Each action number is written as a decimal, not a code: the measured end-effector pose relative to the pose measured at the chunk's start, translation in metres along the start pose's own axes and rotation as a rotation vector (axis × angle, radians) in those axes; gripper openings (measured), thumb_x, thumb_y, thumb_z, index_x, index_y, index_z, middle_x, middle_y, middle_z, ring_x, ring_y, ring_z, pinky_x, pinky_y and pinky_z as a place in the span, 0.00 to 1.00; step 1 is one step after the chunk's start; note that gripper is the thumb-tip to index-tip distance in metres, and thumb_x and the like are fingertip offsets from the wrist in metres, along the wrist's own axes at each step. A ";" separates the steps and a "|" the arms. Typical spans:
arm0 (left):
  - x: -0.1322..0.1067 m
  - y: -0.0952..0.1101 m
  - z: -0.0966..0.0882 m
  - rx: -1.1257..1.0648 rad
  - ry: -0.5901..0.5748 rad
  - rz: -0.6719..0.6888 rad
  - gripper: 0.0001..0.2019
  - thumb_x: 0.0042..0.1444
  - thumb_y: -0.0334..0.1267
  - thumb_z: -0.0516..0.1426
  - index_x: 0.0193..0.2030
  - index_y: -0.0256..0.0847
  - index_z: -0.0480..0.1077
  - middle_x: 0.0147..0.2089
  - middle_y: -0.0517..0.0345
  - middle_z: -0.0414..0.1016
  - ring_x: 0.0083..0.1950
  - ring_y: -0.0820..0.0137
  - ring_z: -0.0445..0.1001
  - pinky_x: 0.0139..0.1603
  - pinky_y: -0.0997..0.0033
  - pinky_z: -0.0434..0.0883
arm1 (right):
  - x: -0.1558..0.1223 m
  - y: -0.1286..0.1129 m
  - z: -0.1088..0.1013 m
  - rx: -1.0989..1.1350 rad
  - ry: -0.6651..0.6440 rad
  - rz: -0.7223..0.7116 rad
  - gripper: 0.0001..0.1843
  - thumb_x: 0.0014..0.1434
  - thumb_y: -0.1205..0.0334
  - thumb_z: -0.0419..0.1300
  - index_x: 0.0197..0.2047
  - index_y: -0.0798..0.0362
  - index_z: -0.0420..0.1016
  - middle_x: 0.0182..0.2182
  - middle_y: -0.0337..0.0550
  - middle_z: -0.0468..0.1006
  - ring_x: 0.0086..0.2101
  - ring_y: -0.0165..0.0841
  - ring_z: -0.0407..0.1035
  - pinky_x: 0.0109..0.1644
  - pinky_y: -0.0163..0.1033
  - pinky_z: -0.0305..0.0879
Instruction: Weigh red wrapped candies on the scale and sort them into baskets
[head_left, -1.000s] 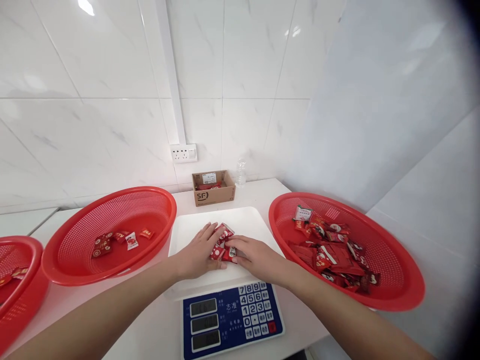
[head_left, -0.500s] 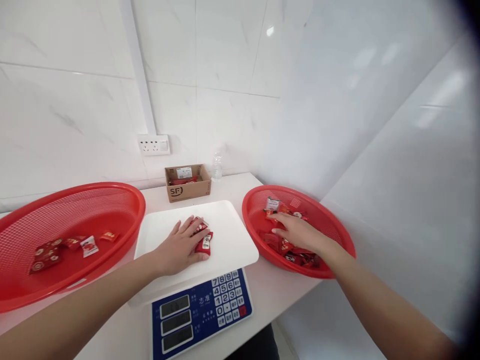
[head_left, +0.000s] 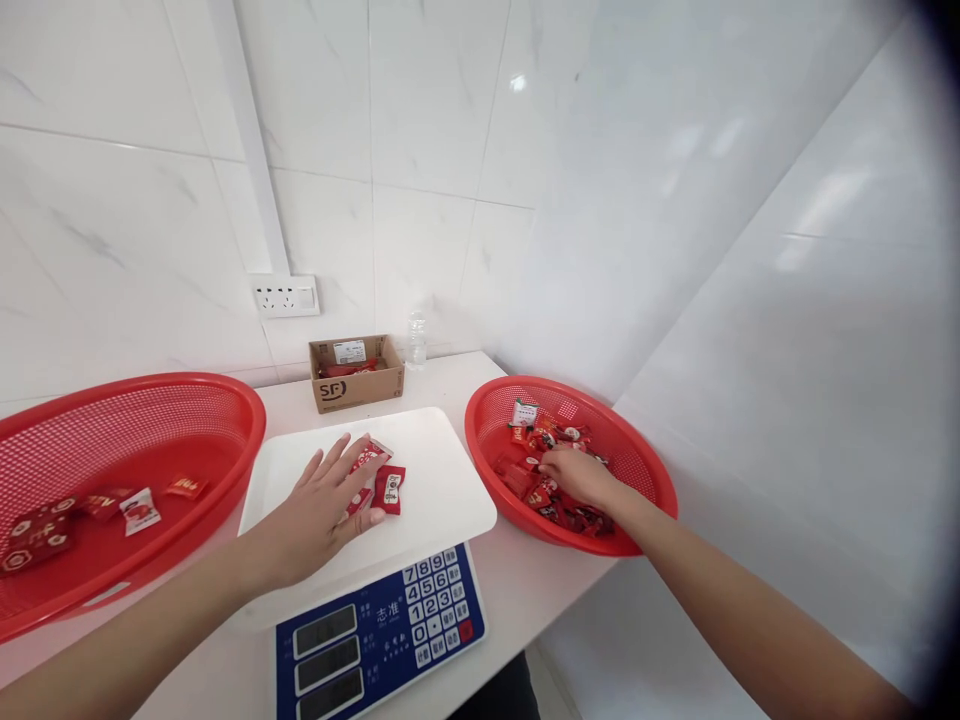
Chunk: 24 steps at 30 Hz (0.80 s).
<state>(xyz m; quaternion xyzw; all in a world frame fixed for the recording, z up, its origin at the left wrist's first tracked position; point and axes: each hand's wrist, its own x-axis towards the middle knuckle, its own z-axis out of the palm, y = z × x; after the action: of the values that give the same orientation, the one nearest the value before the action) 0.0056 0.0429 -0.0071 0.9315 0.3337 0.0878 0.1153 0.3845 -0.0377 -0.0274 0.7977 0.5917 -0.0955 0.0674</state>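
My left hand (head_left: 319, 505) lies flat with spread fingers on the white pan (head_left: 442, 490) of a blue electronic scale (head_left: 379, 640), resting on a few red snack packets (head_left: 379, 480). My right hand (head_left: 574, 475) reaches into the red mesh basket (head_left: 637, 455) on the right, fingers curled among its pile of red packets (head_left: 540, 440). Whether it grips one is hidden.
A second red basket (head_left: 225, 420) at the left holds a few packets (head_left: 139, 505). A small cardboard box (head_left: 356, 375) and a clear bottle (head_left: 416, 340) stand at the back by the tiled wall. A wall socket (head_left: 283, 297) is above. The counter edge lies near right.
My right hand left the scale pan and moved right into the right basket. My left hand stayed on the packets. The view swung to the right.
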 end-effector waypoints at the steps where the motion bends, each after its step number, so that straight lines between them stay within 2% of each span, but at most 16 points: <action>1: -0.006 0.001 -0.003 -0.009 0.016 -0.005 0.28 0.62 0.53 0.42 0.67 0.56 0.39 0.71 0.60 0.35 0.70 0.56 0.33 0.64 0.43 0.49 | 0.001 0.001 -0.003 0.003 0.022 0.007 0.15 0.63 0.54 0.50 0.40 0.56 0.71 0.38 0.44 0.74 0.36 0.31 0.69 0.42 0.42 0.65; 4: -0.026 0.004 -0.012 -0.027 0.040 -0.053 0.28 0.62 0.52 0.44 0.67 0.58 0.39 0.71 0.61 0.37 0.70 0.55 0.35 0.62 0.44 0.55 | 0.001 0.003 -0.007 0.030 0.039 -0.012 0.16 0.64 0.58 0.47 0.34 0.56 0.73 0.35 0.48 0.76 0.34 0.33 0.69 0.37 0.38 0.61; 6: -0.041 0.005 -0.016 -0.032 0.060 -0.083 0.29 0.61 0.51 0.46 0.67 0.58 0.41 0.71 0.59 0.40 0.70 0.55 0.38 0.61 0.46 0.58 | -0.001 0.000 -0.004 0.057 -0.010 -0.069 0.13 0.60 0.57 0.51 0.32 0.54 0.73 0.33 0.46 0.77 0.33 0.34 0.70 0.35 0.36 0.60; 9: -0.063 0.006 -0.018 -0.045 0.092 -0.128 0.29 0.61 0.49 0.48 0.67 0.57 0.41 0.70 0.58 0.42 0.70 0.56 0.40 0.60 0.47 0.60 | -0.004 -0.009 0.005 0.071 -0.063 -0.142 0.07 0.51 0.57 0.60 0.31 0.52 0.73 0.37 0.46 0.77 0.37 0.39 0.70 0.35 0.35 0.58; 12: -0.080 0.008 -0.015 -0.079 0.119 -0.198 0.29 0.61 0.49 0.48 0.67 0.57 0.42 0.70 0.58 0.42 0.69 0.56 0.41 0.59 0.48 0.61 | -0.004 -0.017 0.014 0.063 -0.047 -0.150 0.04 0.50 0.64 0.58 0.32 0.53 0.71 0.39 0.49 0.76 0.39 0.41 0.70 0.36 0.36 0.57; 14: -0.090 0.010 -0.012 -0.108 0.127 -0.234 0.28 0.61 0.48 0.48 0.66 0.58 0.44 0.70 0.59 0.43 0.69 0.56 0.42 0.58 0.48 0.62 | -0.003 -0.020 0.016 0.064 -0.042 -0.132 0.02 0.51 0.67 0.55 0.29 0.53 0.69 0.33 0.47 0.76 0.34 0.38 0.70 0.33 0.36 0.55; 16: -0.097 0.012 -0.009 -0.142 0.138 -0.263 0.27 0.61 0.48 0.48 0.66 0.58 0.47 0.70 0.59 0.43 0.69 0.56 0.41 0.57 0.49 0.63 | -0.002 -0.019 0.015 0.066 -0.039 -0.101 0.05 0.51 0.67 0.54 0.25 0.52 0.66 0.27 0.44 0.74 0.29 0.36 0.69 0.29 0.35 0.53; 20: -0.110 0.013 -0.005 -0.192 0.162 -0.308 0.25 0.61 0.48 0.48 0.65 0.59 0.49 0.70 0.61 0.45 0.69 0.57 0.42 0.56 0.50 0.65 | -0.005 -0.014 0.001 0.075 0.004 -0.015 0.06 0.52 0.68 0.52 0.24 0.51 0.62 0.24 0.42 0.73 0.26 0.35 0.67 0.27 0.35 0.50; 24: -0.119 0.013 -0.003 -0.219 0.194 -0.343 0.25 0.60 0.49 0.49 0.64 0.60 0.51 0.69 0.63 0.49 0.68 0.58 0.44 0.56 0.51 0.64 | -0.019 -0.011 -0.029 0.071 0.130 0.095 0.05 0.55 0.63 0.49 0.28 0.49 0.63 0.25 0.42 0.74 0.26 0.37 0.67 0.26 0.37 0.52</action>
<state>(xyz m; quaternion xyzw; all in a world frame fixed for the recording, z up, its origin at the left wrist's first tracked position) -0.0778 -0.0424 -0.0114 0.8303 0.4850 0.1919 0.1965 0.3710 -0.0462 0.0049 0.8313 0.5525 -0.0611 0.0048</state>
